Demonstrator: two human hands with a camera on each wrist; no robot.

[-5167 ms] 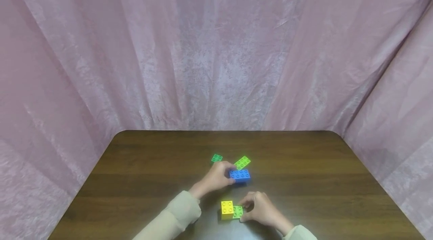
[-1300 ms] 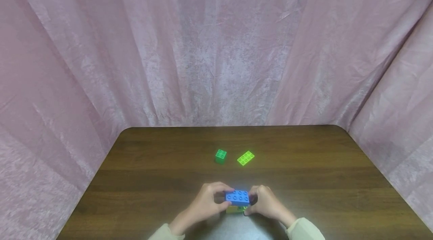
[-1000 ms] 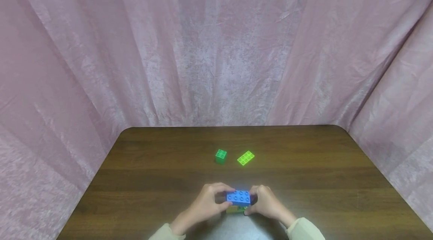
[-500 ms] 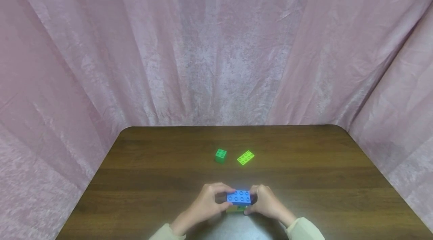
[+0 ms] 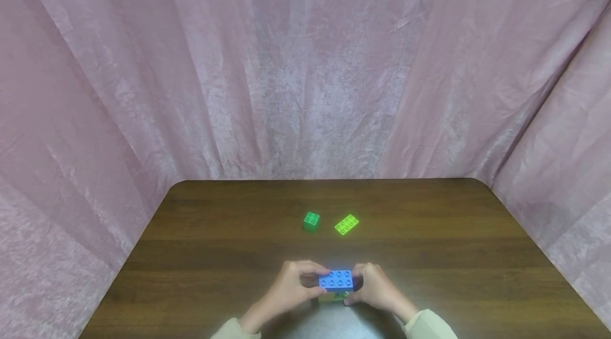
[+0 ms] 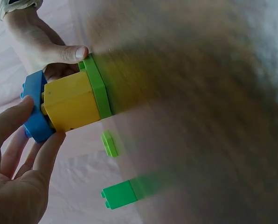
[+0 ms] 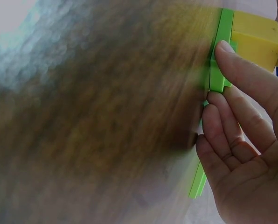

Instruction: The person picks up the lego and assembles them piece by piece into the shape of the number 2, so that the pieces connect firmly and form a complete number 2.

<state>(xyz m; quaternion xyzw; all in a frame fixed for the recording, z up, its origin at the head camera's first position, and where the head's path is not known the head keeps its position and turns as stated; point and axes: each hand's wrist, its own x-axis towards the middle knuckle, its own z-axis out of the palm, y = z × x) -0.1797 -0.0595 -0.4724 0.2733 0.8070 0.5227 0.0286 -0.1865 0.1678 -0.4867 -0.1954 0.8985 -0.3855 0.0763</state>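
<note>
My left hand (image 5: 286,287) grips the left end of a blue eight-stud brick (image 5: 336,281) between thumb and fingers. Under it is a yellow four-stud brick (image 6: 72,103); its studs show in the left wrist view, in a narrow gap below the blue brick. The yellow brick sits on one end of a light green plate (image 7: 217,74). My right hand (image 5: 378,288) pinches the plate's other end, thumb on top and fingers at its edge. From the head view, the blue brick hides most of the yellow one.
Farther back on the brown wooden table (image 5: 215,233) stand a dark green four-stud brick (image 5: 311,221) and, to its right, a flat lime plate (image 5: 347,224) lying at an angle. Pink curtains (image 5: 305,74) hang behind the table's far edge.
From beside the lime plate, my left hand has brought the blue brick toward me, over the yellow one. My right hand keeps to the light green plate. Over the last second, hardly anything moves.
</note>
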